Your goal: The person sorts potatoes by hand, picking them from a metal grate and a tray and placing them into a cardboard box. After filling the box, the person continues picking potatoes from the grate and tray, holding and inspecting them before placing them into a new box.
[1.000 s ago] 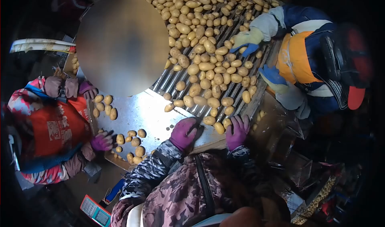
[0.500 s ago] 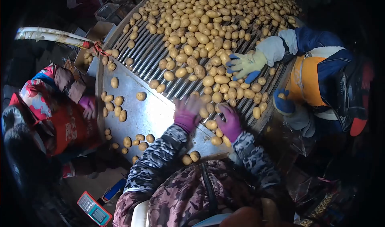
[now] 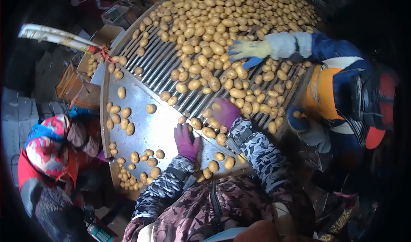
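My left hand (image 3: 186,141), in a purple glove, lies flat with fingers spread on the shiny metal plate (image 3: 150,128), with loose potatoes (image 3: 212,166) just to its right. My right hand (image 3: 226,112), also in a purple glove, reaches onto the lower edge of the roller bed (image 3: 160,64) and curls over potatoes (image 3: 208,132) there. Whether it grips one is hidden by the glove. The roller bed above carries a dense spread of yellow potatoes (image 3: 214,23).
On the right, a co-worker in an orange vest (image 3: 321,92) stretches a yellow-and-blue gloved hand (image 3: 248,50) over the rollers; the other blue glove (image 3: 297,120) holds a potato. Another person in a red patterned jacket (image 3: 47,148) bends at the left. Boxes (image 3: 81,88) stand beyond the plate.
My left hand drew back from the rollers onto the plate; my right hand reached farther up. The co-worker's yellow glove moved up the rollers, and the person at left bent lower.
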Demonstrator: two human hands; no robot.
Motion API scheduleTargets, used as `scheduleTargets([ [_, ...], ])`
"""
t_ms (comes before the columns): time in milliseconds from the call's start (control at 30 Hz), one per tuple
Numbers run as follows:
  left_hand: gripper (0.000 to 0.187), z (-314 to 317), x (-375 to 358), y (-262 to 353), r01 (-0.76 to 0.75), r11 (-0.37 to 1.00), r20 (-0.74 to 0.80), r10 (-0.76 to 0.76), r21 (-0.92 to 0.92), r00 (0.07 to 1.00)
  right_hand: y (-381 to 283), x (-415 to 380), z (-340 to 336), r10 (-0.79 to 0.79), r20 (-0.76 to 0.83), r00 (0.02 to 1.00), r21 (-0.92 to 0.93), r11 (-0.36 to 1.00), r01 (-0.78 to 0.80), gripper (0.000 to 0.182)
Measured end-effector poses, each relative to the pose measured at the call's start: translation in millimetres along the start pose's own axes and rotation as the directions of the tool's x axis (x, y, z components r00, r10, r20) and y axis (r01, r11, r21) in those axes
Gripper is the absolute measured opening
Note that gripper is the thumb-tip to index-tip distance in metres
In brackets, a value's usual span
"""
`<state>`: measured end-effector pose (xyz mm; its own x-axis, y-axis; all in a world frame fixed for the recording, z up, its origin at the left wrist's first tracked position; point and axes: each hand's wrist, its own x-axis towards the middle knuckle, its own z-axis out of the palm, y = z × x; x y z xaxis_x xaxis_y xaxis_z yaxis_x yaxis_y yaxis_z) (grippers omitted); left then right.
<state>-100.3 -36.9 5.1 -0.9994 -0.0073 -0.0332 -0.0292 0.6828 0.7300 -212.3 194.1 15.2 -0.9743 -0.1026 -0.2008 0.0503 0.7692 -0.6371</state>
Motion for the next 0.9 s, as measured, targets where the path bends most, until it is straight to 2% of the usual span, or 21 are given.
scheduleTargets([
  [33,0.089,16,-3,6,-0.063,0.996,-0.049,0.06,-0.065,0.997,-1,-8,-4,-0.007,-0.016,1.0,0.217,0.976,0.01,0.054],
  [67,0.091,29,-1,10,-0.038,0.981,-0.027,0.033,-0.19,0.999,0,-17,-9,0.098,0.063,0.993,0.438,0.892,-0.116,0.057],
  [100,0.09,34,4,16,-0.011,0.957,0.019,0.017,-0.291,1.0,11,-30,-2,0.08,-0.117,0.99,0.449,0.893,-0.019,0.06],
  [133,0.086,39,5,20,0.137,0.779,0.104,-0.092,-0.612,0.99,13,-43,-3,0.113,-0.248,0.962,0.453,0.892,0.012,0.06],
  [167,0.082,44,4,22,0.295,0.482,0.24,-0.175,-0.825,0.955,14,-57,0,0.151,-0.369,0.917,0.451,0.892,0.035,0.059],
  [200,0.076,21,9,44,0.384,0.467,0.356,-0.152,-0.797,0.922,-13,-76,-13,0.347,-0.309,0.886,0.765,0.644,0.015,0.059],
  [233,0.069,7,14,70,0.46,0.45,0.437,-0.161,-0.766,0.885,-10,-88,-6,0.298,-0.551,0.78,0.487,0.874,0.01,0.044],
  [300,0.065,11,3,70,0.444,0.294,0.49,0.107,-0.847,0.865,-14,-124,-15,0.136,-0.43,0.892,0.435,0.897,0.073,0.044],
  [333,0.065,-4,10,100,0.718,-0.077,0.72,-0.002,-0.692,0.694,-23,-140,-29,-0.045,-0.403,0.914,0.351,0.915,0.2,0.044],
  [367,0.061,-1,10,101,0.766,-0.277,0.807,-0.068,-0.58,0.587,-30,-158,-52,-0.053,-0.291,0.955,0.209,0.971,0.118,0.044],
  [433,0.05,30,1,45,0.777,-0.466,0.844,0.109,-0.423,0.525,-2,-170,-64,0.207,-0.398,0.894,0.576,0.814,0.068,0.047],
  [500,0.049,25,-3,48,0.841,-0.344,0.878,0.083,-0.418,0.471,9,-178,-123,0.297,-0.649,0.7,0.206,0.955,-0.214,0.051],
  [567,0.057,27,-10,35,0.873,-0.315,0.919,0.007,-0.372,0.395,34,-187,-156,0.038,-0.832,0.554,-0.212,0.9,-0.38,0.054],
  [600,0.057,29,-12,29,0.869,-0.316,0.916,0.0,-0.381,0.402,59,-189,-163,0.036,-0.83,0.557,-0.209,0.905,-0.371,0.054],
  [633,0.062,30,-16,22,0.892,-0.286,0.932,-0.014,-0.351,0.363,88,-190,-161,-0.045,-0.816,0.576,-0.304,0.881,-0.362,0.053],
  [667,0.067,27,-17,18,0.912,-0.258,0.946,-0.031,-0.319,0.322,103,-189,-156,-0.123,-0.795,0.595,-0.394,0.85,-0.35,0.052],
  [700,0.067,25,-14,19,0.906,-0.26,0.941,-0.039,-0.335,0.336,99,-182,-160,-0.131,-0.792,0.596,-0.393,0.857,-0.334,0.052],
  [767,0.073,20,-20,18,0.916,-0.265,0.953,-0.078,-0.302,0.292,89,-181,-160,-0.125,-0.854,0.505,-0.312,0.899,-0.306,0.05],
  [800,0.076,18,-21,24,0.902,-0.291,0.947,-0.099,-0.32,0.304,90,-178,-157,-0.06,-0.858,0.509,-0.253,0.913,-0.319,0.047],
  [833,0.068,13,-19,31,0.888,-0.333,0.948,-0.092,-0.318,0.305,86,-179,-154,-0.057,-0.857,0.512,-0.249,0.915,-0.316,0.047],
  [900,0.066,20,-22,29,0.846,-0.36,0.919,-0.153,-0.394,0.363,76,-170,-150,-0.118,-0.83,0.545,-0.312,0.908,-0.28,0.044],
])
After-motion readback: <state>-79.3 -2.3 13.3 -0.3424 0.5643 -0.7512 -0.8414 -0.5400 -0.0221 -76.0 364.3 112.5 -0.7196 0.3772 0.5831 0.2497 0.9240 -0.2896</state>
